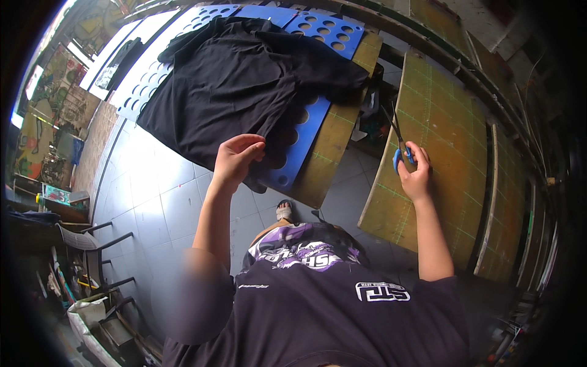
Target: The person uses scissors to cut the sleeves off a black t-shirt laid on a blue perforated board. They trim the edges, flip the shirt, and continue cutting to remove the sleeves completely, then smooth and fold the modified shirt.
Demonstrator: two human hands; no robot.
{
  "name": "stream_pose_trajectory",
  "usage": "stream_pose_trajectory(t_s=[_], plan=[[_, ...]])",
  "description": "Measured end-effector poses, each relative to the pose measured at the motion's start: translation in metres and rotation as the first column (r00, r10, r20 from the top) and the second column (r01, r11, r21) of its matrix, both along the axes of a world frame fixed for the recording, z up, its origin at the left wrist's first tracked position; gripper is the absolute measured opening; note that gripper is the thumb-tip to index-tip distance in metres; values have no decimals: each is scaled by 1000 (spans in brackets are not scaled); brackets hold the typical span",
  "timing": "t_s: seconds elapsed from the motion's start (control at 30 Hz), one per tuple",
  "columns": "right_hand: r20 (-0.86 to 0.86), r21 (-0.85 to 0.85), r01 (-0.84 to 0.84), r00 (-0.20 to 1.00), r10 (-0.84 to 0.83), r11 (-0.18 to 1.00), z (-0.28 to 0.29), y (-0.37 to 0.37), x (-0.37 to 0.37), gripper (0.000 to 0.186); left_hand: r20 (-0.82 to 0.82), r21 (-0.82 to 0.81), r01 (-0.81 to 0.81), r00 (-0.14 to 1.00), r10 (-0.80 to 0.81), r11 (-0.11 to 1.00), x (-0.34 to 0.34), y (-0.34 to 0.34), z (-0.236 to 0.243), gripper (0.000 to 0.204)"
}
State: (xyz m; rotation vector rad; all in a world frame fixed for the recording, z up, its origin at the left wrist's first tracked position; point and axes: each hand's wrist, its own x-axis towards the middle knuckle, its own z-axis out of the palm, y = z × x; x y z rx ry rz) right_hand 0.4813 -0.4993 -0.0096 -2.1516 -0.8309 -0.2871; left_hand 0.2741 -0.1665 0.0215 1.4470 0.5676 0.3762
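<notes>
A black garment [220, 85] lies spread over blue boards [298, 156] punched with rows of round holes, which rest on a worn yellow-brown board [330, 165]. My left hand [241, 156] is closed in a pinch at the garment's lower edge, fingertips on the cloth. My right hand [414, 171] grips scissors [397, 158] by their blue handles, blades pointing away from me, over the neighbouring yellow-green board [446, 116] with green grid lines.
My sandalled foot [283, 210] is on the grey tiled floor [165, 208]. A chair [85, 241], a white sack [85, 312] and clutter stand at the left. Further boards [507, 202] and rails line the right.
</notes>
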Motion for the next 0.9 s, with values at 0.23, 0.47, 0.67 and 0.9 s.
stream_pose_trajectory(t_s=[0.23,0.47,0.67,0.9], plan=[[-153,23,-228,961,229,973,27,26,-27,40,169,-45,-392,904,394,919,-30,-13,-22,24],[-23,-80,-430,903,430,899,61,69,-44,42,-195,462,-200,928,319,864,-30,-14,-22,28],[149,-381,-402,862,484,833,77,110,-61,47,-242,562,-73,938,248,824,-14,-15,8,18],[293,-465,-313,828,478,828,66,139,-81,50,-85,490,-172,966,242,855,-10,-20,10,17]])
